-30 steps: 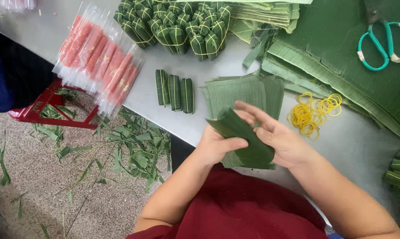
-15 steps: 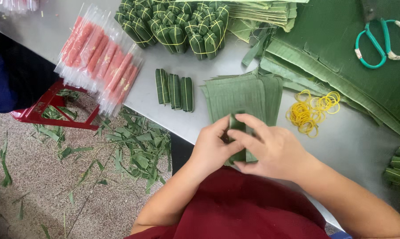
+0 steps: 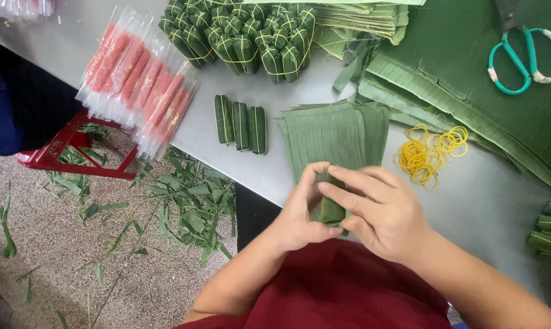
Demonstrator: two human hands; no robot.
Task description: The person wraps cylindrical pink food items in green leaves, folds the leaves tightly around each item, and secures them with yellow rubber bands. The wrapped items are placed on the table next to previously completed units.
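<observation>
Both forearms came up from the bottom edge and met over the near edge of the tabletop (image 3: 494, 201), above a red apron (image 3: 348, 286). Left hand (image 3: 303, 213) was curled, thumb low and fingers up the left side of a leaf roll (image 3: 330, 207), pinching it. Right hand (image 3: 382, 213) lay over the roll's right side, fingers stretched leftward across its top, thumb beneath; closed on it too. Roll was small, dark green, folded leaf, standing roughly upright between the hands, mostly hidden by fingers; no band could be made out on it.

Just beyond the hands lay a stack of cut leaf sheets (image 3: 333, 134), flat, pale green. Left of that, three wrapped rolls (image 3: 240, 125) lay side by side, each banded. Yellow rubber bands (image 3: 427, 152) sat in a loose heap right of the stack. Far edge held a pile of bundled rolls (image 3: 239, 33). Clear packets of pink sticks (image 3: 138, 82) overhung the tabletop's left edge. Green scissors (image 3: 519, 58) rested on big banana leaves (image 3: 470, 73) at upper right. Leaf scraps (image 3: 190, 195) littered the floor, near a red stool (image 3: 68, 152).
</observation>
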